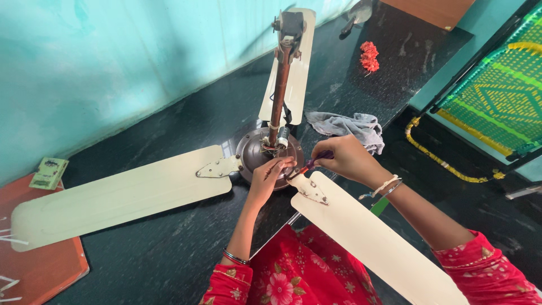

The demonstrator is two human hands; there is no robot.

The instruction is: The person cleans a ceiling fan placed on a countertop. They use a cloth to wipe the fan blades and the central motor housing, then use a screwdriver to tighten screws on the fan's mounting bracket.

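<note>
Fingers of your right hand pinched the screwdriver, pointing lower left toward the fan hub under your left hand, fingers curled.

3 fan blades, 1 grey cloth, 1 screwdriver, 2 hands.

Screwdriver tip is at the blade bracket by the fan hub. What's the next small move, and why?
Probably seat the tip squarely on the bracket screw and turn gently. The right hand grips the screwdriver angled down toward the hub, and the left hand rests on the hub edge beside the tip, steadying it. The tip's seating is too small to tell.
</note>
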